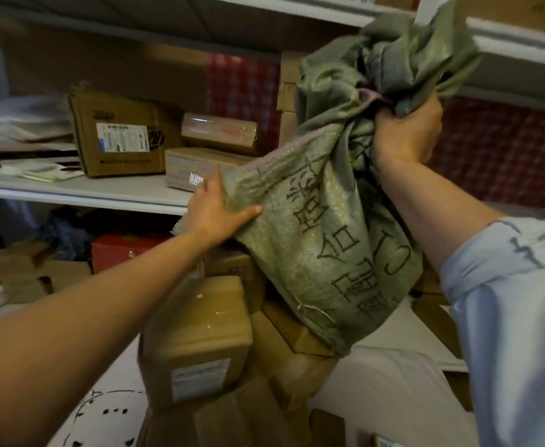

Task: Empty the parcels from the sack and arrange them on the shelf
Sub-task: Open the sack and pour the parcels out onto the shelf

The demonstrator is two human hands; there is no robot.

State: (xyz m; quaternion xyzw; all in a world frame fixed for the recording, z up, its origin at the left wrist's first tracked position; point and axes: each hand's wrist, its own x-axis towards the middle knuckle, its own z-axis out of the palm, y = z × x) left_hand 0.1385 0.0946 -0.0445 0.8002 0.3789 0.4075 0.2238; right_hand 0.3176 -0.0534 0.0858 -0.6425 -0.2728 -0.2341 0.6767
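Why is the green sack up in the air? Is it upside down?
Cannot tell which end is up. The right hand grips the sack by a bunched end, held high.

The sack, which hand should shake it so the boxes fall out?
Probably the right hand: it grips the bunched top of the green sack and holds it up over the piled boxes. The left hand only holds the sack's side, steadying it.
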